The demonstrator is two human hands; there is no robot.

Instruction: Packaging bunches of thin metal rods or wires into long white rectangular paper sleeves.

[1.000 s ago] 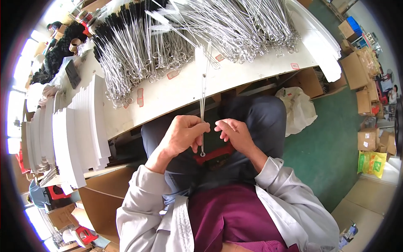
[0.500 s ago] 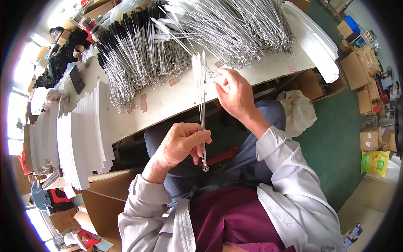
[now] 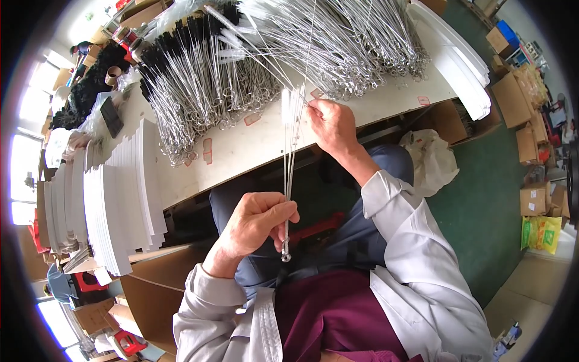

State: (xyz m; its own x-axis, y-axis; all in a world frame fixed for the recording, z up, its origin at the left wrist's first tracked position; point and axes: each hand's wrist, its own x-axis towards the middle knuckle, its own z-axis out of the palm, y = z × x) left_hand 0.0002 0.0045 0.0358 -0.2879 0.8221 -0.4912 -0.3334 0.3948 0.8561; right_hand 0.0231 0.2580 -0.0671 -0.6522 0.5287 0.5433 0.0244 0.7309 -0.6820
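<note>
My left hand [image 3: 256, 223] is closed in a pinch around a small bunch of thin wire brushes [image 3: 289, 163]. Their white bristle ends point up toward the table, and their ring ends hang below my fingers. Close to those bristles, my right hand [image 3: 333, 125] pinches the near end of at least one more wire brush [image 3: 265, 63], whose shaft slants up and left over the heaps. How many wires my right fingers hold is not clear. On the table lie a large heap of white-bristled brushes [image 3: 338, 45] and, left of it, a heap of black-bristled brushes [image 3: 199, 78].
The white tabletop [image 3: 241, 145] ends just before my knees. Stacked white strips stand at the left [image 3: 120, 199], with more white strips [image 3: 455, 57] at the far right. A dark phone-like slab [image 3: 111, 117] lies far left. A plastic bag [image 3: 429, 161] and cardboard boxes [image 3: 449, 123] sit beneath the table's right.
My left hand has moved down toward my body with the bunch. My right fingers have closed more tightly, and the brush shafts beside them have shifted over the heap.
</note>
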